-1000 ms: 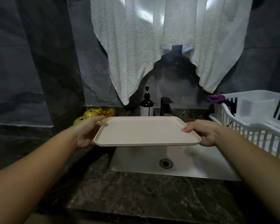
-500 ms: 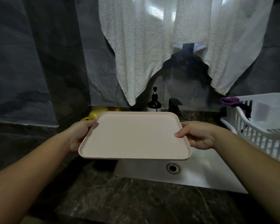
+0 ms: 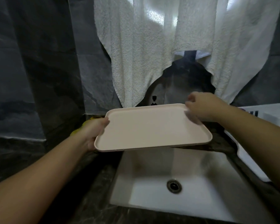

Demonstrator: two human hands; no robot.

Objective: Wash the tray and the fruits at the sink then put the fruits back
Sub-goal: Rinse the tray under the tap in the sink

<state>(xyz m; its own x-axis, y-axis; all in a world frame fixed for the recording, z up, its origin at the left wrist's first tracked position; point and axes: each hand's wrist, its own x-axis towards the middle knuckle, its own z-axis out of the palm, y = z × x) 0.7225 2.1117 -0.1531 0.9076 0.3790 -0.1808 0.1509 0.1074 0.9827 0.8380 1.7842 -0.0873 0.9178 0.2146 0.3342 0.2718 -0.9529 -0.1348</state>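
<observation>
Sink is our landmark. Nearest us, its steel basin lies open and bare below the tray, drain visible; plenty of room to lower into it.

Above the sink's far-left part, the tray is held roughly level, empty. Our left hand grips its left short edge, thumb over the rim. Our right hand is blurred at the far right corner, fingers loosely curled; whether it touches the tray we cannot tell.

Risk, as we judge it: one-handed hold on a broad tray, so the free right side may dip and knock the sink's rim or slip.

Left of the sink, behind our left hand, yellow fruits show partly. Right of it, a white rack crowds that edge. Beyond the sink, a pump bottle and hanging towels limit lifting backward.
</observation>
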